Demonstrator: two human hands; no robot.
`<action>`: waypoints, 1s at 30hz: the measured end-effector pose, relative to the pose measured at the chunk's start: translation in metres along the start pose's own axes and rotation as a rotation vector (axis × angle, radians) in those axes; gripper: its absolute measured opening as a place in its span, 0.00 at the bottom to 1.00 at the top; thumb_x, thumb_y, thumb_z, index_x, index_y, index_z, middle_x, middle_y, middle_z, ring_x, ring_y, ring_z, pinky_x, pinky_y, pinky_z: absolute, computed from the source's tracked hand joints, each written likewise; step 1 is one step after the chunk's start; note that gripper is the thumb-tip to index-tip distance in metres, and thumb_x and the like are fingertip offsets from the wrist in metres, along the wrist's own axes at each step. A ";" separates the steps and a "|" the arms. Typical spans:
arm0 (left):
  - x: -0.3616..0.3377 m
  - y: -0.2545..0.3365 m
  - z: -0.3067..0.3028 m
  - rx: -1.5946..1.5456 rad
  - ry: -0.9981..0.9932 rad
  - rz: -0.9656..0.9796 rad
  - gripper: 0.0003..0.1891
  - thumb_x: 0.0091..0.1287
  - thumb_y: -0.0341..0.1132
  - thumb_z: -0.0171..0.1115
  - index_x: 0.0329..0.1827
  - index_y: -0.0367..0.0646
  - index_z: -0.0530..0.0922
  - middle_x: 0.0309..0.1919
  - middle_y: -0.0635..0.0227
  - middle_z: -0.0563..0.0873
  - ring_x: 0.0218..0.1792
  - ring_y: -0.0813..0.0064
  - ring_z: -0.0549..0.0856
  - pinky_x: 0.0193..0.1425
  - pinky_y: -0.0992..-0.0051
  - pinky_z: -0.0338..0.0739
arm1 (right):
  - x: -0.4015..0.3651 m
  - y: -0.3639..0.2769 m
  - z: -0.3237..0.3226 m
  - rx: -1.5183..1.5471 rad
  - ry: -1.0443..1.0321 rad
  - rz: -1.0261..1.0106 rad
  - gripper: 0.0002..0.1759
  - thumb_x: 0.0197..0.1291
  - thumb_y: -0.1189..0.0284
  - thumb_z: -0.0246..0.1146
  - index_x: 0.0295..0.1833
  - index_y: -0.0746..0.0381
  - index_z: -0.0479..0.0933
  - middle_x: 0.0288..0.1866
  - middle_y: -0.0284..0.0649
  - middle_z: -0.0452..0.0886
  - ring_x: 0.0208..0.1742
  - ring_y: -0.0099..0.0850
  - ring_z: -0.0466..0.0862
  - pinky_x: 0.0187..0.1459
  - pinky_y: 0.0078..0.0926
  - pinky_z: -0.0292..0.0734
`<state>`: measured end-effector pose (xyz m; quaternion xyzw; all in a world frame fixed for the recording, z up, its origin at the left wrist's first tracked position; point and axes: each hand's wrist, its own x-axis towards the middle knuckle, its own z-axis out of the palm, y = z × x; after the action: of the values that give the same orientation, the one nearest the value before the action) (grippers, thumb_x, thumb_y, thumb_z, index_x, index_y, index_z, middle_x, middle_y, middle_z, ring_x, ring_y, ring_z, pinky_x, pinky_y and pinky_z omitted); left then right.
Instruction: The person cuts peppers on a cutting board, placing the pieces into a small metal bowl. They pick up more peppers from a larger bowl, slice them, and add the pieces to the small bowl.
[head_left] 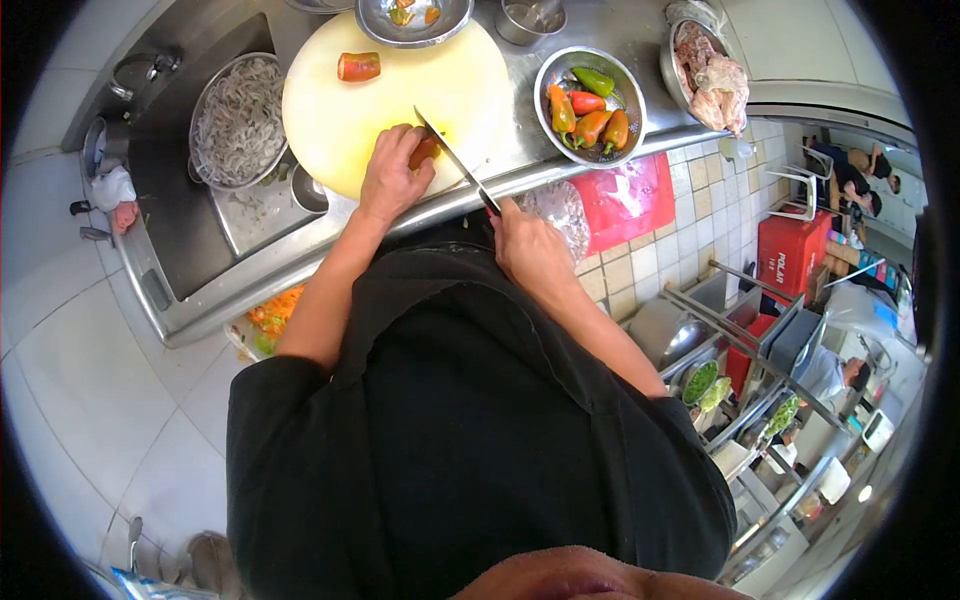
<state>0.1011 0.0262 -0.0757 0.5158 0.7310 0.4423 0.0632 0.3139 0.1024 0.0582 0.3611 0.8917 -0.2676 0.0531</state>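
Note:
On the round white cutting board [315,120], my left hand [395,175] is closed over a reddish pepper piece [425,152], partly hidden under the fingers. My right hand [530,245] grips the handle of a kitchen knife [455,160]. The blade slants up and to the left, just right of the held pepper; whether it touches cannot be made out. Another red pepper piece [359,67] with its end cut off lies farther up the board. To the right, a metal bowl [543,88] holds several whole peppers, orange, red and green.
A steel bowl [415,40] with pepper scraps overlaps the board's far edge. Left, the sink [165,200] contains a colander [197,150] of greyish strips. Raw meat [720,90] fills a bowl at far right. Shelving [770,350] and other people are off to the right.

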 end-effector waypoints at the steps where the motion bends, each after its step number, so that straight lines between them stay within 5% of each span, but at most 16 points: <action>1: -0.001 0.000 0.002 0.000 0.019 0.009 0.21 0.56 0.26 0.69 0.55 0.36 0.80 0.49 0.53 0.83 0.52 0.48 0.81 0.59 0.57 0.79 | 0.001 0.000 0.000 -0.009 -0.019 0.010 0.09 0.72 0.71 0.57 0.48 0.66 0.77 0.32 0.57 0.86 0.36 0.57 0.88 0.41 0.56 0.83; 8: 0.001 0.007 -0.003 0.079 -0.039 -0.006 0.22 0.54 0.26 0.72 0.53 0.39 0.78 0.45 0.54 0.85 0.45 0.49 0.83 0.52 0.54 0.78 | 0.041 0.005 0.038 -0.057 -0.066 -0.041 0.11 0.67 0.77 0.54 0.49 0.68 0.79 0.36 0.60 0.88 0.40 0.54 0.91 0.47 0.53 0.86; 11: 0.007 0.010 -0.009 0.155 -0.218 -0.220 0.26 0.52 0.27 0.73 0.56 0.42 0.76 0.44 0.51 0.84 0.41 0.48 0.83 0.49 0.52 0.77 | 0.042 0.012 0.033 0.008 -0.096 0.059 0.13 0.71 0.71 0.55 0.50 0.69 0.79 0.39 0.63 0.87 0.44 0.59 0.90 0.51 0.56 0.84; 12: 0.012 0.011 -0.014 0.253 -0.262 -0.227 0.31 0.57 0.29 0.75 0.64 0.42 0.72 0.46 0.49 0.84 0.41 0.51 0.86 0.49 0.58 0.82 | 0.043 0.016 0.030 0.045 -0.100 0.090 0.15 0.72 0.69 0.56 0.51 0.70 0.79 0.39 0.64 0.87 0.45 0.60 0.89 0.52 0.58 0.83; 16: 0.014 0.016 -0.025 -0.520 0.022 -0.659 0.32 0.62 0.31 0.76 0.70 0.44 0.73 0.52 0.56 0.83 0.46 0.66 0.86 0.54 0.68 0.82 | 0.041 0.042 0.035 0.207 -0.031 0.109 0.19 0.74 0.63 0.59 0.53 0.71 0.79 0.42 0.66 0.86 0.49 0.66 0.85 0.55 0.61 0.79; 20: -0.005 -0.013 -0.020 -0.149 0.057 -0.295 0.22 0.59 0.30 0.76 0.57 0.38 0.81 0.49 0.55 0.85 0.47 0.58 0.86 0.55 0.64 0.81 | 0.032 0.043 0.040 0.208 0.017 0.106 0.18 0.74 0.64 0.59 0.52 0.71 0.79 0.39 0.66 0.86 0.46 0.66 0.85 0.52 0.62 0.79; 30: -0.008 -0.012 -0.017 -0.087 0.055 -0.342 0.13 0.60 0.31 0.75 0.45 0.36 0.84 0.41 0.54 0.86 0.42 0.55 0.86 0.50 0.63 0.82 | 0.024 -0.009 0.016 0.133 0.037 0.081 0.15 0.75 0.66 0.58 0.46 0.69 0.77 0.33 0.66 0.85 0.40 0.65 0.86 0.47 0.62 0.80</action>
<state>0.0873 0.0090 -0.0772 0.3684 0.7897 0.4703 0.1395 0.2893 0.1034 0.0412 0.4043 0.8575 -0.3173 0.0233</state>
